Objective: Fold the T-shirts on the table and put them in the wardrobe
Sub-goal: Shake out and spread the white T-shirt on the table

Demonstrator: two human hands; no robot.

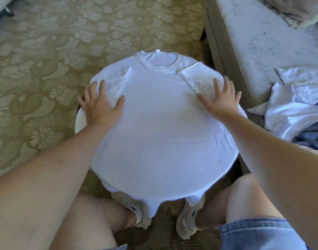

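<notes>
White cloth lies under ten straight, spread fingers (pixel 102 85), and neither hand grips anything. The left hand (pixel 100 105) presses flat on the left side of the T-shirt (pixel 154 127), fingertips reaching over the turned-in left sleeve (pixel 118 78). The right hand (pixel 221 100) lies flat in the same way on the right sleeve (pixel 199 74), which is laid in over the chest.

The shirt is spread face up over a small round table (pixel 79 123) and covers almost all of it, so only a strip of rim shows at the left. Its long axis runs near to far. The collar (pixel 161 62) points to the far edge, and the hem (pixel 151 206) hangs off the near edge between the person's knees.

I'd say the folding of this shirt has only begun. It is smoothed out and both sleeves are in, but the body has not been folded across or lengthwise.

To the right, well apart from the table, a loose heap of clothes (pixel 290 112), white with some blue, sits on the sofa (pixel 254 42). None of it looks folded, so I take it most of the work is left. No wardrobe is in sight, and nothing shows that any shirt has been put away.
</notes>
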